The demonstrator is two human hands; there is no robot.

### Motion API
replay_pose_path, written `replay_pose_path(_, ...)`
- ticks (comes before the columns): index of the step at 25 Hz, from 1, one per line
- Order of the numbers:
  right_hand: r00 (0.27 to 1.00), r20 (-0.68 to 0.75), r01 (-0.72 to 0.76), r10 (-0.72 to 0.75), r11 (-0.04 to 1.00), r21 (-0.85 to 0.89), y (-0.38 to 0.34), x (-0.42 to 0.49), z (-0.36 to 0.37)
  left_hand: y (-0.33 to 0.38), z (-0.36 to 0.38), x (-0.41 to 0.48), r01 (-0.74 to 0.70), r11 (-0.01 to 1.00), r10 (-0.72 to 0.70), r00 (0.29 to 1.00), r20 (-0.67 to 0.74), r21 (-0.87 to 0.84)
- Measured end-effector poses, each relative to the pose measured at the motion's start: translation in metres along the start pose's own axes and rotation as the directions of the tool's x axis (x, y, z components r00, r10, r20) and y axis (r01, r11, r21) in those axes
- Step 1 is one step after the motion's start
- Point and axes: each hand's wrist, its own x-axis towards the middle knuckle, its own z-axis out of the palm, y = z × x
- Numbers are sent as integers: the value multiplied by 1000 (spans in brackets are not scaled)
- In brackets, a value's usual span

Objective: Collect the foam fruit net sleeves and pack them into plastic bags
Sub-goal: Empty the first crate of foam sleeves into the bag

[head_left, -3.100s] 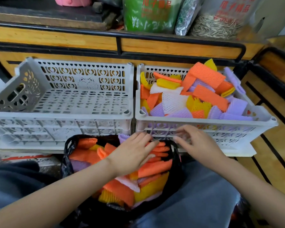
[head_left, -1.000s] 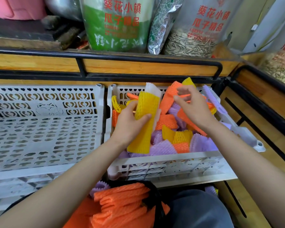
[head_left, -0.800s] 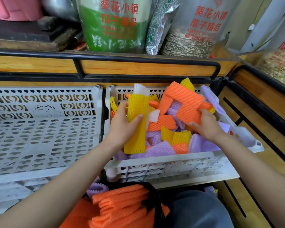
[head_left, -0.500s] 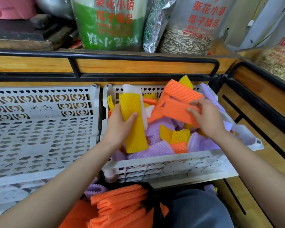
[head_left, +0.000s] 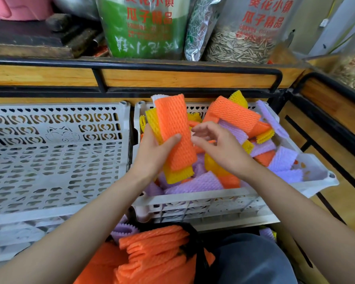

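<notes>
My left hand (head_left: 154, 152) grips a small stack of foam net sleeves (head_left: 173, 130) held upright over the right crate: an orange one in front, a yellow and a white one behind. My right hand (head_left: 219, 148) hovers just right of the stack with loosely curled fingers, holding nothing. The white right crate (head_left: 193, 201) holds several loose orange, purple and yellow sleeves (head_left: 234, 117). At the bottom, a black plastic bag (head_left: 195, 240) on my lap is packed with orange sleeves (head_left: 152, 251) and a purple one.
A white slotted crate (head_left: 53, 160) stands to the left with nothing in its visible part. Behind both crates runs a wooden shelf with a black rail (head_left: 172, 68), carrying bags of sunflower seeds (head_left: 240, 37). A wooden stand lies to the right.
My right hand has laid an orange sleeve onto the yellow stack in my left hand and let go of it. The view has shifted slightly.
</notes>
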Motion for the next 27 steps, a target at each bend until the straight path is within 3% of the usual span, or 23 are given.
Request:
replay_pose_path(2,978,194,-45,76,986,-158,14,-6,-11,-1,-12,2,33,999,-32,998,-53,24)
replay_pose_path(4,894,387,-52,229,907,-417,29,-14,-18,-1,-21,1,58,998,-58,997,-54,3)
replay_pose_path(6,868,423,28,261,823,-567,40,-16,-21,-1,-25,-1,69,997,-68,996,-62,25)
replay_pose_path(8,918,349,30,187,845,-533,36,-12,-26,-1,-29,-4,64,997,-60,994,-86,45)
replay_pose_path(10,995,72,-25,68,875,-484,24,-5,-35,1,-32,-6,24,993,-8,991,-134,113)
replay_pose_path(12,960,-256,-5,-117,902,-432,5,-3,-40,2,-32,-8,-4,982,34,988,-150,190)
replay_pose_path(13,921,-335,43,-199,907,-419,-5,-5,-34,1,-30,-8,-3,981,32,989,-143,193)
replay_pose_path(15,905,-309,158,-294,903,-399,-23,-11,-9,1,-24,-8,9,997,0,995,-101,83)
replay_pose_path(18,940,-101,282,-325,910,-303,-37,-18,31,5,-22,-7,64,971,-62,998,17,-229)
replay_pose_path(19,936,-47,323,-350,903,-284,-38,-18,38,7,-24,-7,47,966,-41,999,30,-254)
replay_pose_path(22,925,99,380,-367,904,-198,-37,-15,47,9,-40,-8,-61,996,56,995,-84,-63)
replay_pose_path(24,934,163,343,-319,928,-149,-33,-9,48,9,-55,-9,-45,999,42,986,-164,-11)
replay_pose_path(27,964,78,265,-254,921,-286,-3,24,41,6,-76,-8,11,1000,-13,981,-192,-9)
